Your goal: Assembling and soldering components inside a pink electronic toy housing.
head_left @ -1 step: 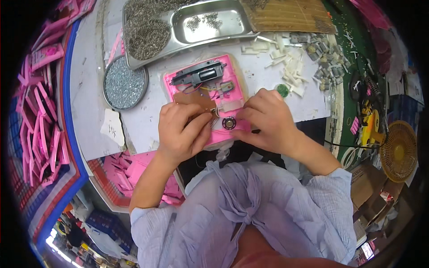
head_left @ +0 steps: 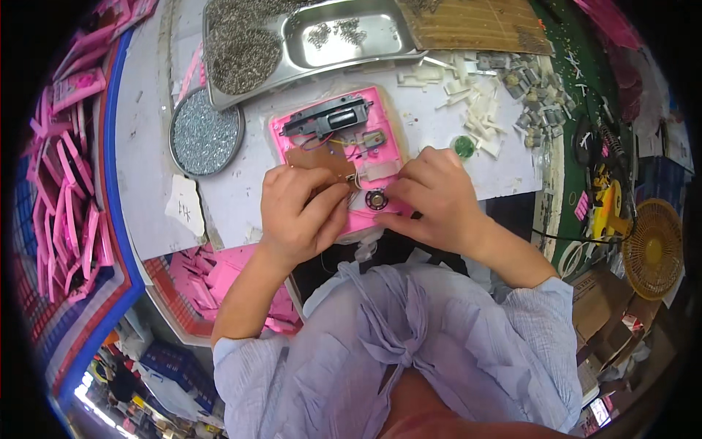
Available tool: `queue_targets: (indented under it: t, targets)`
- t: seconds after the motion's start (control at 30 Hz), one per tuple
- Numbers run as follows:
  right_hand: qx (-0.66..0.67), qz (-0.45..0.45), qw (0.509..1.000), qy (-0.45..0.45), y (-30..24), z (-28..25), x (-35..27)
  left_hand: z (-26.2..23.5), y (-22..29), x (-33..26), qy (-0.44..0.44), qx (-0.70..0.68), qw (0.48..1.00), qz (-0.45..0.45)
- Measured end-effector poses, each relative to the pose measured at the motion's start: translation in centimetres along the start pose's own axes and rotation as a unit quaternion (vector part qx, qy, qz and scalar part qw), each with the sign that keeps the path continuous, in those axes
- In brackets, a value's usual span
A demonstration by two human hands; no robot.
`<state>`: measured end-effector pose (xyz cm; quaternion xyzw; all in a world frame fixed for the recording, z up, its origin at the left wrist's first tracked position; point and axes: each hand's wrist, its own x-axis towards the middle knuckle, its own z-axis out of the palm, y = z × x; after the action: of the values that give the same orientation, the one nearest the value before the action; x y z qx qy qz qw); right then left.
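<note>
An open pink plastic case (head_left: 387,135) lies on the white table top (head_left: 234,197) in front of me. Inside it sit a black part (head_left: 325,117), thin wires, a brown circuit board (head_left: 322,161) and a small round speaker (head_left: 376,199). My left hand (head_left: 300,212) pinches the lower edge of the brown board over the case. Fingers of my right hand (head_left: 435,197) are closed on the case's right side, just beside the speaker. The near edge of the case is hidden under both hands.
A steel tray (head_left: 380,33) with small screws stands at the back, a round tin (head_left: 206,132) of shiny bits to its left. White plastic pieces (head_left: 475,95) and grey metal parts (head_left: 534,95) lie at right. Pink cases (head_left: 66,205) fill the left side; a fan (head_left: 654,249) stands far right.
</note>
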<state>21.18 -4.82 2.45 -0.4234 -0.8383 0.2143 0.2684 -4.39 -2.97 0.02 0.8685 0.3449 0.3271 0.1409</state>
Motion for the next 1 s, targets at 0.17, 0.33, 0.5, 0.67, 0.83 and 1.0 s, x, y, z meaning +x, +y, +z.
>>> queue_targets:
  t: [0.17, 0.33, 0.5, 0.67, 0.83, 1.0]
  targets:
    - [-0.052, 0.005, 0.998, 0.039, -0.6, 2.3, -0.6, -0.1, 0.8, 0.4, 0.001, 0.004, 1.0, 0.002]
    - [-0.039, 0.053, 0.998, 0.008, -1.0, 1.9, -0.5, 0.1, 0.9, 0.4, 0.009, 0.003, 1.0, -0.003]
    - [-0.055, 0.07, 0.996, 0.02, -1.6, 2.0, -0.6, 0.3, 1.0, 0.1, 0.013, -0.006, 1.0, -0.008]
    - [-0.054, 0.078, 0.995, 0.01, -1.8, 2.0, -0.3, 0.5, 1.0, 0.1, 0.017, -0.012, 1.0, 0.0]
    - [-0.065, 0.078, 0.995, 0.007, -2.3, 1.5, 0.3, 0.8, 0.8, -0.1, 0.021, -0.019, 1.0, -0.001]
    - [-0.07, 0.049, 0.996, -0.025, -1.9, 1.4, 0.8, 0.9, 0.6, -0.4, 0.015, -0.018, 1.0, 0.001]
